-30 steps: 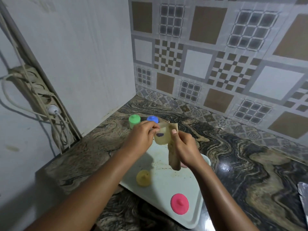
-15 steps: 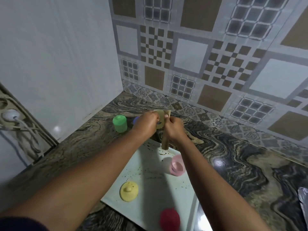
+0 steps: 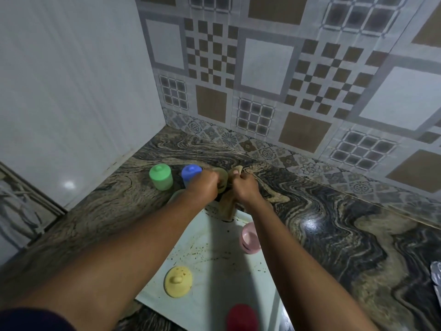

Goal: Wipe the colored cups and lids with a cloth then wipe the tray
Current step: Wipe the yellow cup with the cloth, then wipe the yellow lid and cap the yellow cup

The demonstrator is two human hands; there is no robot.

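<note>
The left hand (image 3: 205, 185) has its fingers curled round a small pale yellow plastic cup (image 3: 222, 179) and holds it above the far end of the pale greenish rectangular plastic tray (image 3: 214, 256). The right hand (image 3: 245, 187) pinches a beige cloth (image 3: 228, 204) against the cup's side, and the cloth's loose end hangs down toward the tray; whether it touches cannot be told. The step in hand looks like wiping the yellow cup, about midway through the task. A green lidded plastic cup (image 3: 161, 177) and a blue lidded plastic cup (image 3: 191, 172) stand closed, side by side, on the dark swirled marble counter (image 3: 334, 223) just beyond the tray, so they are probably done. On the tray, which is flecked with dark specks, a pink plastic cup (image 3: 249, 238) lies on its side near the right edge, a round yellow lid with a knob (image 3: 178, 281) sits near the left edge, and a round red lid (image 3: 242, 317) sits at the near end. The next move calls for turning the cup so the cloth reaches all round it, then picking up the yellow lid to wipe it
</note>
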